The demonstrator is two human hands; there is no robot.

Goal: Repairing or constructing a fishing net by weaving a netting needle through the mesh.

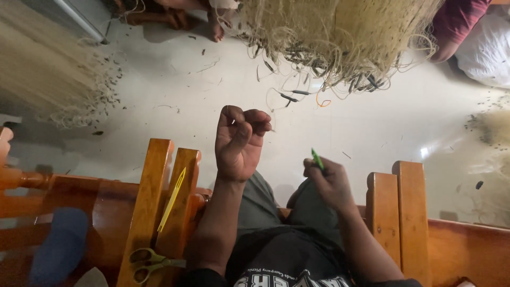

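Scissors [149, 264] with yellow handles lie nearest, on the wooden armrest [144, 212] at the near left, beside a yellow netting needle [172, 198] leaning between its slats. Right of these, the left hand [239, 142] is raised with fingers curled shut; whether it pinches a thread I cannot tell. The right hand [330, 182] grips a green needle [317, 158], tip pointing away. Beyond both hands lies open pale floor [175, 95], edged far off by hanging fishing net [340, 37].
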